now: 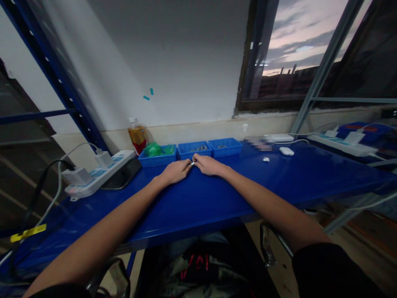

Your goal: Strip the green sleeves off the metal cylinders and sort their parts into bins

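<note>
My left hand (176,171) and my right hand (209,164) meet over the blue table, fingers pinched together. Between their fingertips shows a small white piece (192,163), too small to make out its kind; the fingers hide its ends. Just behind the hands stand three blue bins. Small metal parts lie in the middle bin (190,157) and in the right bin (228,154). Crumpled green plastic (154,150) fills the left bin (158,161).
A power strip (102,174) with plugged-in chargers and a dark phone (122,176) lie at the left. Behind them stands a drink bottle (136,136). Toward the right are a white earbud (266,159), its case (286,151) and another power strip (344,145).
</note>
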The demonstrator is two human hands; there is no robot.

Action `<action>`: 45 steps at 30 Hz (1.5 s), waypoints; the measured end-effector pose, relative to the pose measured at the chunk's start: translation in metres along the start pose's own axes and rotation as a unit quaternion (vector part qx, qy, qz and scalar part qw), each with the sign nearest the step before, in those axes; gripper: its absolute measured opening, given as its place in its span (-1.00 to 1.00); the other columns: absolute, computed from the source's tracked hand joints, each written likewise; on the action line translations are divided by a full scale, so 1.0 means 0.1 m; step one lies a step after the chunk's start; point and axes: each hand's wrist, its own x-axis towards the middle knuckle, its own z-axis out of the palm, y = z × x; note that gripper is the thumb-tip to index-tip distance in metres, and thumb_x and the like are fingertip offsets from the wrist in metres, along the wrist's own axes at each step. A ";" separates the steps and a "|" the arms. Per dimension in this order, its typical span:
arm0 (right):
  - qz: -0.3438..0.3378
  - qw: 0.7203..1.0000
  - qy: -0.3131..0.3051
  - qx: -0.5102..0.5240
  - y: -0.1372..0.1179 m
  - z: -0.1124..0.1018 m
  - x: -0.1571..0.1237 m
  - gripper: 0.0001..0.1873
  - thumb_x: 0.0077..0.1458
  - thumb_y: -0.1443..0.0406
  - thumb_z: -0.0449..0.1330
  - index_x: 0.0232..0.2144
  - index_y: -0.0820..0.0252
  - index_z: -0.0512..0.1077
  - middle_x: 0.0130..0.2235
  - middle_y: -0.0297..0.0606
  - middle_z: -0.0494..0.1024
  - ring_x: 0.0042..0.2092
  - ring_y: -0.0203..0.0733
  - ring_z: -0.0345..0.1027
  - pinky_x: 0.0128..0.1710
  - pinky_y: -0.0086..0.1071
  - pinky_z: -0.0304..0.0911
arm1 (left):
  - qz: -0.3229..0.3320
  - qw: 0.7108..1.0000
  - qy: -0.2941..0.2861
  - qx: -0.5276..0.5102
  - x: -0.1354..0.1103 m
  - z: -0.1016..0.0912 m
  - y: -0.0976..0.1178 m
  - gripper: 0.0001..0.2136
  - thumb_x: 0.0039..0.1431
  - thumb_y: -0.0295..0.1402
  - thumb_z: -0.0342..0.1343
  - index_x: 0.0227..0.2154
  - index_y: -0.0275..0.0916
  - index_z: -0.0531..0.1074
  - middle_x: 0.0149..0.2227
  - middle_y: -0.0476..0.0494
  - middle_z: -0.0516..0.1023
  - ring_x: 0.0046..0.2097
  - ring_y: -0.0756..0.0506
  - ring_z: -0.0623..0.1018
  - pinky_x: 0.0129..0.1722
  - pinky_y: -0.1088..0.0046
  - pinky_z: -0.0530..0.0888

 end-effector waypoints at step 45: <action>-0.015 1.000 -0.014 -0.022 -0.01 -0.01 0.03 -0.74 0.24 0.28 -0.08 -0.26 0.26 0.38 -0.19 -0.10 0.48 -0.15 -0.19 0.32 -0.18 -0.39 0.11 | -0.016 1.000 0.001 0.002 -0.02 -0.02 0.03 -0.67 0.27 -0.10 -0.25 -0.15 -0.19 0.27 -0.18 -0.23 0.54 -0.22 -0.20 0.55 -0.29 0.36 0.40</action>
